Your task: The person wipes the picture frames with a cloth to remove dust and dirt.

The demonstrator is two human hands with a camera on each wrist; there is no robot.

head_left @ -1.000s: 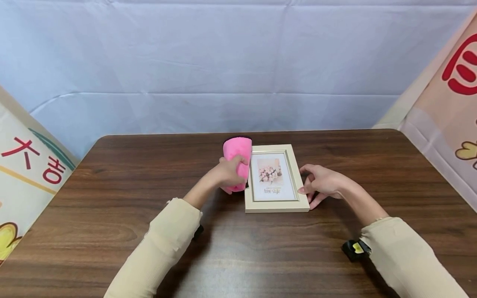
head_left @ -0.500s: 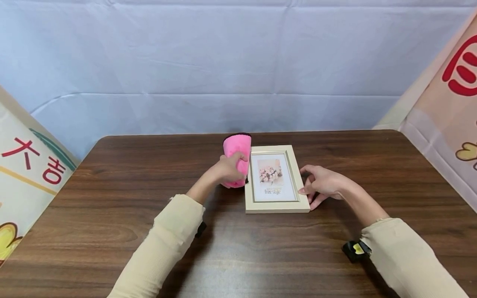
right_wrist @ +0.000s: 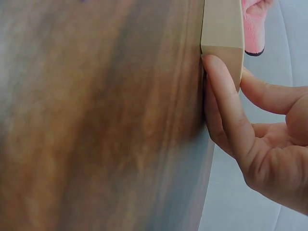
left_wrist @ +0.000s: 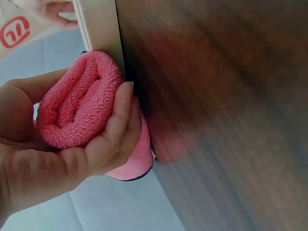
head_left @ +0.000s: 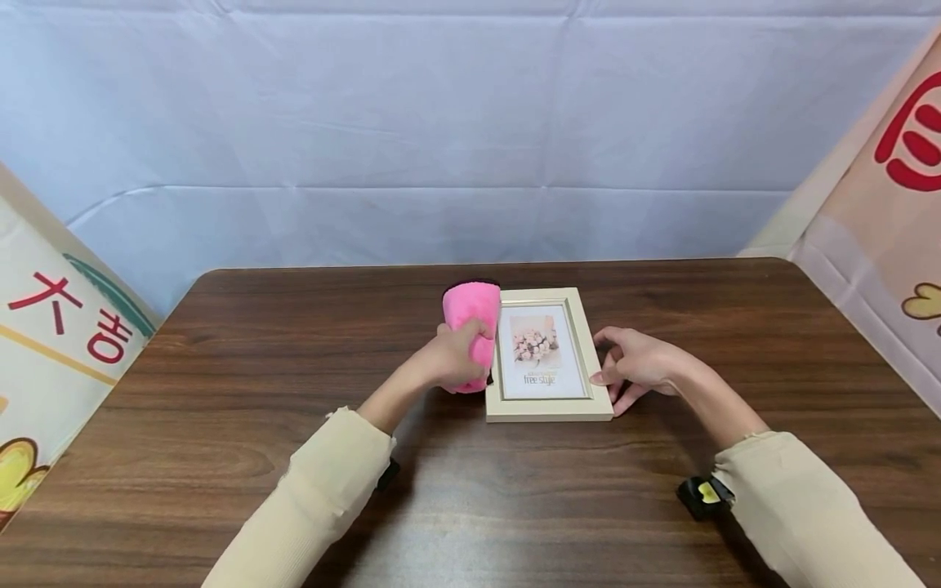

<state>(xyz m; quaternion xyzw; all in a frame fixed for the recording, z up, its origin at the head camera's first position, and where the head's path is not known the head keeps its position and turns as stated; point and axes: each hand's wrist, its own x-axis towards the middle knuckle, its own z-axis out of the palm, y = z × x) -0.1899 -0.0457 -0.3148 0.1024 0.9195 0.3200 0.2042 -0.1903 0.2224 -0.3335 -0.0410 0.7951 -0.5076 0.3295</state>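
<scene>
The person's left hand (head_left: 457, 356) grips a rolled pink cloth (head_left: 471, 303); just right of that hand lies a cream picture frame (head_left: 547, 410), its side pinched by the right hand (head_left: 643, 360).

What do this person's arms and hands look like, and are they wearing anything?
The left hand and right hand wear no gloves. Both forearms have cream sleeves with fine ribbing and bunched, uneven cuffs. A black block with a yellow patch shows at the right cuff; a dark piece peeks out by the left.
</scene>
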